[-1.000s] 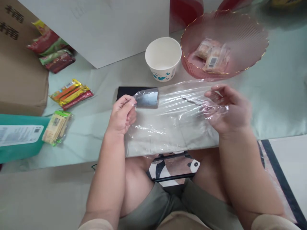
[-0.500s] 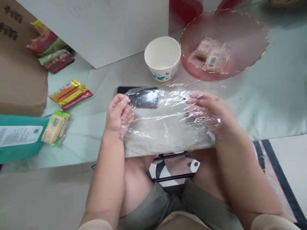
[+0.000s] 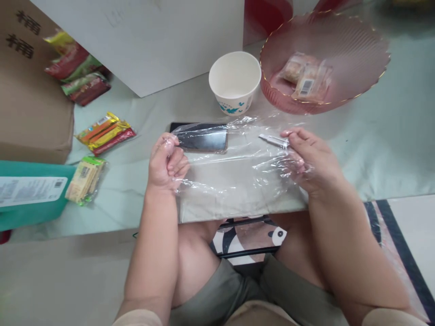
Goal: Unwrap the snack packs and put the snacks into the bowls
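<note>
A clear plastic film sheet (image 3: 234, 176) is stretched between my two hands just above the table's front edge. My left hand (image 3: 166, 163) is curled shut and pinches the film's left edge. My right hand (image 3: 307, 158) grips the film's right edge, with crumpled film wrapped over its fingers. A dark phone (image 3: 200, 136) lies under the film's far left corner. A small silvery tool (image 3: 273, 140) lies on the table by my right fingertips, seen through the film.
A white paper cup (image 3: 234, 83) and a pink ribbed bowl (image 3: 360, 45) with wrapped snacks stand behind the film. Snack packets (image 3: 105, 131), a cracker pack (image 3: 83, 179), a cardboard box (image 3: 30, 108), a teal package (image 3: 30, 194) and a white box (image 3: 152, 40) lie to the left.
Both hands have lowered the film toward the table. My right hand turned from raised with open fingers to gripping the film's edge near the silvery tool. The view shifted slightly.
</note>
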A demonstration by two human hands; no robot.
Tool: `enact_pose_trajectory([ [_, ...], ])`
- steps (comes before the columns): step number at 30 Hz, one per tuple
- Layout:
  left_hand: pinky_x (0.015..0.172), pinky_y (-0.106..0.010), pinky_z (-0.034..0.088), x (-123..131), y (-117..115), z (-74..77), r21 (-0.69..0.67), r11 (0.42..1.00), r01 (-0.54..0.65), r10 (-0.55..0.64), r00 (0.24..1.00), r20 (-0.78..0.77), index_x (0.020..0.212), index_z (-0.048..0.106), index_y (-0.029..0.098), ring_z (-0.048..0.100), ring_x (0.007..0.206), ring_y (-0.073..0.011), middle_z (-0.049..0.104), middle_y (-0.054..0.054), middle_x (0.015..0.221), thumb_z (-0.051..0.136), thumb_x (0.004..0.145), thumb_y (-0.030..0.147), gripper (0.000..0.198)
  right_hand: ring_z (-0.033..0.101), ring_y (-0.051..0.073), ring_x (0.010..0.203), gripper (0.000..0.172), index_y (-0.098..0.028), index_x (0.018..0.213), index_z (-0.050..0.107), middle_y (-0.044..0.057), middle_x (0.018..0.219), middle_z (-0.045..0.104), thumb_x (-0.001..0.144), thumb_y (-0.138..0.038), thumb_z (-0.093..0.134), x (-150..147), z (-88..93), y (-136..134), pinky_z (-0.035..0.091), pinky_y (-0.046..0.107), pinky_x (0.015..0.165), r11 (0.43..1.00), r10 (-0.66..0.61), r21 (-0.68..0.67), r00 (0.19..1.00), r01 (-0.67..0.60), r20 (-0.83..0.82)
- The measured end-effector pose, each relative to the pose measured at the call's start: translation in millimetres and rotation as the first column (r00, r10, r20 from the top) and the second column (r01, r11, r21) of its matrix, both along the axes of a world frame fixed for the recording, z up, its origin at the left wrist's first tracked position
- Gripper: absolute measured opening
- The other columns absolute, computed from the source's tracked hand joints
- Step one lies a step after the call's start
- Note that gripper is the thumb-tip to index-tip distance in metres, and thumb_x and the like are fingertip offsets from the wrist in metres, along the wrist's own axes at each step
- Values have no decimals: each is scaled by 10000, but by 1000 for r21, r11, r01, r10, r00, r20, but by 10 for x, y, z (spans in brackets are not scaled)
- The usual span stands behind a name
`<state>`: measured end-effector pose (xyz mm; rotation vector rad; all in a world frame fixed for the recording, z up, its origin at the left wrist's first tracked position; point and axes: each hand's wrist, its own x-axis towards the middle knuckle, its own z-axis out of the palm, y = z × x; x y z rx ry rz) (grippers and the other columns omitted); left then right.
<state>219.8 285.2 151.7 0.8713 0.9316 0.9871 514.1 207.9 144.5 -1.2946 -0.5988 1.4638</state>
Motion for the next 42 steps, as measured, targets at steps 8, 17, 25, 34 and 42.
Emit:
enact_pose_trajectory([
  [8,306,-183,86,70,-12,9,-36,999,-16,14,998,-56,748,576,243,127,283,-37,269,124,350,884,689,441,371,580,117,572,213,-286,854,639,-36,686,590,838,-455,769,-3,-49,24,476,254,516,977,-141,143,982,159,-127],
  [17,323,-189,65,104,-3,-3,-24,989,-147,144,984,-100,739,565,230,185,290,-39,300,116,382,834,733,381,309,700,160,742,266,-272,957,736,20,941,744,773,-464,753,2,84,-4,586,272,596,989,-119,-110,980,102,-161],
  [25,310,-191,77,160,-18,3,28,981,-189,191,975,-109,701,560,228,164,283,-38,310,117,353,867,674,405,356,569,84,508,170,-188,814,725,15,678,667,799,-345,787,-65,30,34,480,181,427,974,-34,-225,999,31,-7],
  [34,306,-199,102,155,-21,-86,95,990,-103,115,984,-132,719,587,235,160,290,-40,311,111,362,833,746,422,311,231,39,380,255,-228,860,628,-83,551,432,825,-431,780,-38,-47,14,153,186,349,997,7,-72,1000,-5,30],
  [42,305,-182,124,190,-28,-104,115,984,-139,158,971,-178,700,607,220,185,286,-40,343,113,357,826,710,374,269,105,61,424,330,-284,884,637,-99,545,229,833,-592,745,-106,11,25,94,205,379,949,-278,132,958,285,-66],
])
